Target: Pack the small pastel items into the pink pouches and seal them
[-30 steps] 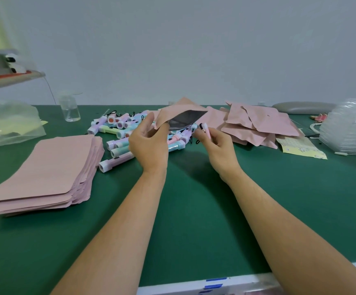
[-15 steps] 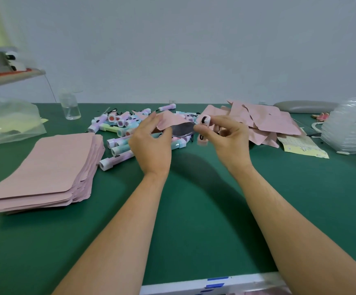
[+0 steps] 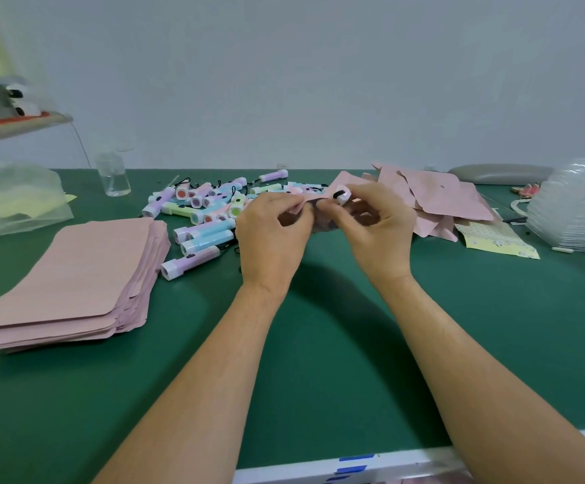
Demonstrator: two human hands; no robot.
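Hands: two bare hands, raised together over the middle of the table.
Left hand: the left hand (image 3: 273, 235) has its thumb and fingers pinched on the edge of one soft pink pouch (image 3: 305, 205), held off the table.
Right hand: the right hand (image 3: 378, 235) has its fingertips clamped on one small pink-and-white torch-shaped item (image 3: 341, 196) with a black loop, at the pouch's mouth.
Loose items: a pile of pastel plastic torch-shaped items (image 3: 207, 211) in lilac, blue, green and pink lies behind the left hand. There are well over a dozen, too overlapped to count.
Flat pouches: one neat stack of pink pouches (image 3: 74, 274) at the left.
Other pouches: one loose heap of pink pouches (image 3: 434, 197) at the right.
Writing: a yellow printed sheet (image 3: 497, 235), its print too small to read.
Also: one clear bottle (image 3: 113, 176), one clear plastic bag (image 3: 11, 200), and stacked clear plastic trays (image 3: 574, 211).
Surface: a green table mat (image 3: 319, 344) with a white front edge.
Room: a plain pale wall (image 3: 319, 82).
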